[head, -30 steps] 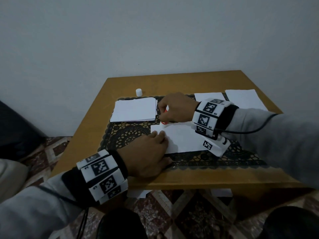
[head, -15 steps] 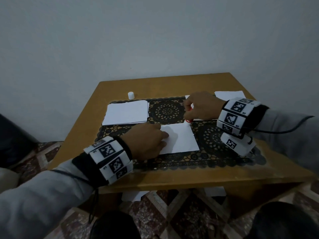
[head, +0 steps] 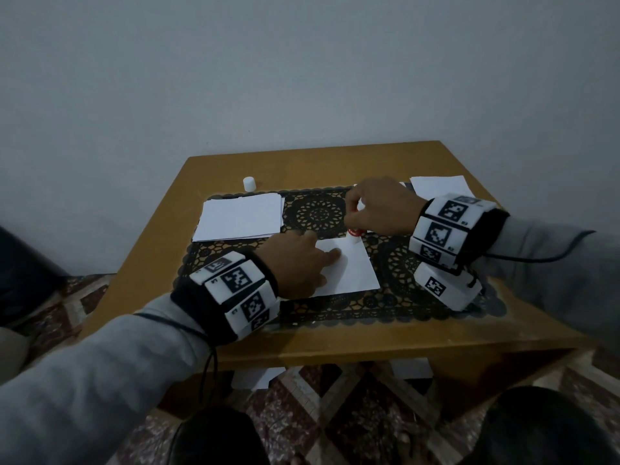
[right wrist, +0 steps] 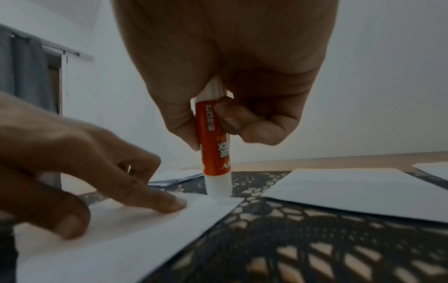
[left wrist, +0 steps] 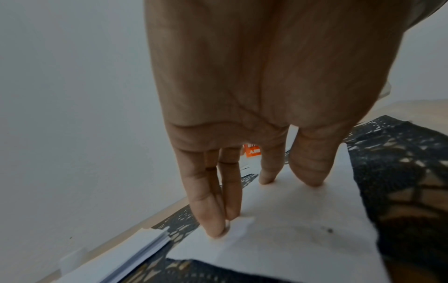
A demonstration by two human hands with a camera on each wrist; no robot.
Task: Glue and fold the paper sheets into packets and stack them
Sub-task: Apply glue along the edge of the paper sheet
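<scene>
Head: right hand (head: 380,206) upright; gripping glue stick (head: 355,232)

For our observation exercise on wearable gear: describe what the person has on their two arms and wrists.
Both arms wear grey long sleeves. Each wrist carries a black band ringed with white blocks printed with black square code markers: left wrist band, right wrist band. A white box with a marker hangs below the right band. A thin black cable trails from each band.
</scene>
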